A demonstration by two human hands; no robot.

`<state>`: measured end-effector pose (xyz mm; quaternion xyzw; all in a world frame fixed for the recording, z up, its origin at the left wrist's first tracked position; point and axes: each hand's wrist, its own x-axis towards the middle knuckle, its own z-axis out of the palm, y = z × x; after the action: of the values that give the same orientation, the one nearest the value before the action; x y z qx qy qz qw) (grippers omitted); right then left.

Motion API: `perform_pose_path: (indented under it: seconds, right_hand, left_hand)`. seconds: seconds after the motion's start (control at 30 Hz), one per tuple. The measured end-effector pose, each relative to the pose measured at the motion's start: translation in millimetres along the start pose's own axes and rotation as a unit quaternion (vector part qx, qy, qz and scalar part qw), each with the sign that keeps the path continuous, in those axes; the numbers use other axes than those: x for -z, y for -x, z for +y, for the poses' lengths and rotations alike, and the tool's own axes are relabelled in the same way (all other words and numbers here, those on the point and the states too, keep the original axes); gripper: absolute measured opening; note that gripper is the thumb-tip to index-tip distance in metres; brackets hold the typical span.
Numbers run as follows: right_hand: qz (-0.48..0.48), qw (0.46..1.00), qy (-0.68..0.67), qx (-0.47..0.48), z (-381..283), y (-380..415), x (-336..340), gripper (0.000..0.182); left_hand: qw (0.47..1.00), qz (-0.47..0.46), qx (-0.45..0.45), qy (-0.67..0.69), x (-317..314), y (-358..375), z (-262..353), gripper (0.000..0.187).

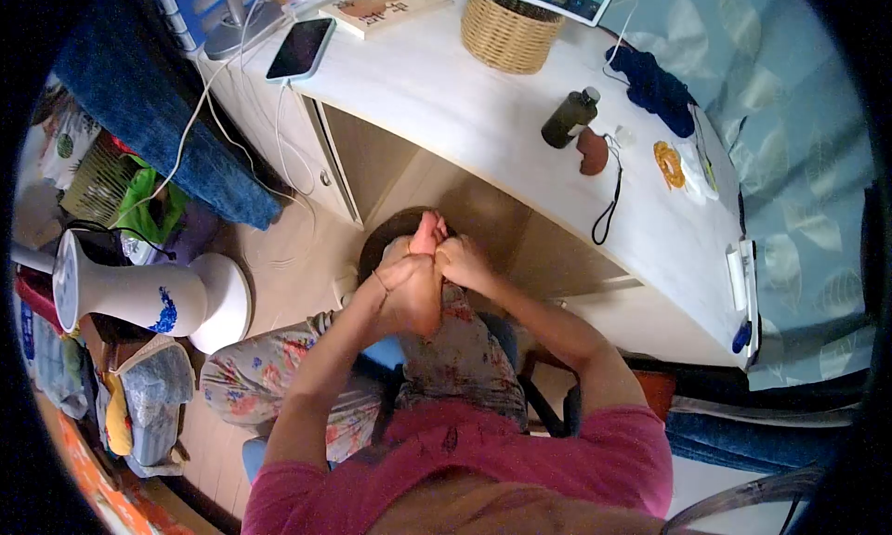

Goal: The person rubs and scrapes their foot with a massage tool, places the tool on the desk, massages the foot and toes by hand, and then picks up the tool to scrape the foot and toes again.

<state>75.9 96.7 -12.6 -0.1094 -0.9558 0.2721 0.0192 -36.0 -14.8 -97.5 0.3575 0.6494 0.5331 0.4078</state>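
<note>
A bare foot [426, 298] rests raised over the lap, sole up, its toes pointing toward the desk. My left hand [395, 264] is closed round the left side of the foot, with a thin band at the wrist. On the other side, my right hand [462, 263] grips the foot just below the toes. Both hands touch the foot; some fingertips are hidden behind it. Floral trousers [279, 368] cover the legs beneath.
The white desk [446, 98] bears a phone [302, 49], a book [376, 10], a wicker basket [511, 33], a dark bottle [570, 117] and a dark cloth [655, 89]. At the left are a white stand [139, 289], cables and bags. A curtain [799, 191] hangs at the right.
</note>
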Motion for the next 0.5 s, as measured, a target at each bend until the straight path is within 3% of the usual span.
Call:
perform_pose_path:
  seconds: [0.03,0.1,0.2,0.33,0.37,0.5]
  right_hand:
    - [0.010,1.000,-0.010,0.000,9,-8,-4,0.020]
    - [0.064,0.995,-0.081,-0.009,18,-16,-8,0.021]
    - [-0.023,1.000,0.000,-0.012,-11,-4,16,0.021]
    - [0.013,1.000,0.008,-0.012,7,-11,3,0.021]
    - [0.035,0.993,-0.084,-0.070,10,-17,-2,0.021]
    - [-0.005,0.998,0.059,-0.024,3,-5,-3,0.022]
  left_hand:
    - [0.999,-0.009,0.045,0.026,-2,-1,-1,0.040]
    - [0.999,0.018,0.024,0.025,-5,4,5,0.041]
    - [0.999,0.032,-0.003,0.003,-2,10,31,0.041]
    - [0.998,0.018,-0.011,0.058,-5,16,52,0.042]
    - [0.996,-0.009,0.078,0.050,-2,8,22,0.040]
    - [0.999,0.026,0.022,0.003,-2,7,27,0.038]
